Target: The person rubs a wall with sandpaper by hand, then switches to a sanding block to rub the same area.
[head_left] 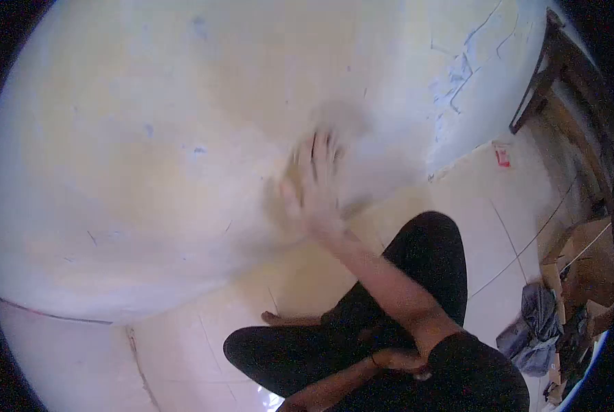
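My right hand (320, 175) presses against the pale, patchy wall (162, 89), low down near the floor. It is smeared by motion, with its fingers stretched upward along the surface. A flat brownish piece (294, 173) shows between the thumb and the fingers, its kind too blurred to make out. My left hand (399, 360) rests in my lap, near the right upper arm. Its fingers look curled together, partly lost against the black clothing, and nothing shows in them.
I sit with bent legs (430, 247) on a light tiled floor (190, 343). Peeling paint (458, 75) and cracks mark the wall at upper right. A dark wooden piece of furniture (561, 69), a cardboard box (588, 254) and a dark plastic bag (533, 329) are at the right.
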Motion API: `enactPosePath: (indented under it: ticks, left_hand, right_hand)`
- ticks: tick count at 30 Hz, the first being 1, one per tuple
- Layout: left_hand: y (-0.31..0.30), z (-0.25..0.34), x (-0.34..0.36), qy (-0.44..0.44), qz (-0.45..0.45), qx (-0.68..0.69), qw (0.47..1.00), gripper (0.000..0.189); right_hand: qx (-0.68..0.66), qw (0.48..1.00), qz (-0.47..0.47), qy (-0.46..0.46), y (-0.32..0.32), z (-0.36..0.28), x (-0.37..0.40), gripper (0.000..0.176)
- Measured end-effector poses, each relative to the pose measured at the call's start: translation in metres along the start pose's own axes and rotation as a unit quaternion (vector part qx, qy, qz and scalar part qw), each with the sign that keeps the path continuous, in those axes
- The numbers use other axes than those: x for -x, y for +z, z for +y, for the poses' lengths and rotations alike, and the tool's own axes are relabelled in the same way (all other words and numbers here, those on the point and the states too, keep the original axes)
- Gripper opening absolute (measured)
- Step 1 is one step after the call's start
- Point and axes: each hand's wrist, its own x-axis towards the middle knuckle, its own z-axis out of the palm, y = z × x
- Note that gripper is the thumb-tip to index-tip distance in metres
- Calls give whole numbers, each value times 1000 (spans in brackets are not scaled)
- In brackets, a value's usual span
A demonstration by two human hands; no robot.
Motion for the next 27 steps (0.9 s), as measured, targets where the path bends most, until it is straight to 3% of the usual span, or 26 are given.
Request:
enactPosePath:
  ticks: [3, 4, 6, 7, 9, 12, 15, 17, 20, 22, 24, 25, 27]
  left_hand:
    - [-10, 31, 6, 26, -8, -168, 985, 41]
    - [-5, 46, -2, -10, -27, -151, 988, 41]
    - [-7, 31, -8, 24, -18, -124, 992, 39]
    - [-9, -19, -6, 92, 9, -106, 990, 38]
    - [-12, -45, 0, 110, 3, -86, 990, 36]
    - [-12, -9, -2, 37, -43, -76, 995, 32]
    - [2, 37, -1, 26, -17, 14, 999, 29]
    - [7, 40, -17, -44, -20, 183, 982, 28]
    - [1, 22, -19, -34, -68, 169, 983, 28]
    - [-5, 44, -1, 28, -57, -27, 998, 28]
    - [4, 86, 8, -27, -35, -120, 992, 28]
    - [8, 114, 6, -116, -25, -129, 985, 27]
    - [9, 107, -3, -170, -17, -59, 984, 27]
  right_hand:
    - [-4, 998, 70, -8, -21, -3, -46, 69]
    - [14, 999, 35, -20, -11, 5, -27, 70]
    - [50, 997, -29, -51, 27, 32, 38, 71]
    - [45, 997, -38, -50, 34, 36, 53, 70]
    - [32, 998, -55, -28, 45, 35, 78, 70]
    - [0, 1000, -12, 8, -9, -7, -15, 72]
    - [22, 1000, -1, -6, -8, 5, -22, 73]
    - [63, 996, -50, -50, 36, 41, 56, 73]
    - [54, 997, -50, -35, 46, 33, 69, 73]
    - [25, 999, -20, -6, 20, 6, 31, 72]
    - [14, 1000, -2, 2, -2, -2, -11, 72]
    - [20, 1000, 7, -7, -8, 2, -23, 73]
    - [45, 998, 3, -34, 2, 16, -11, 74]
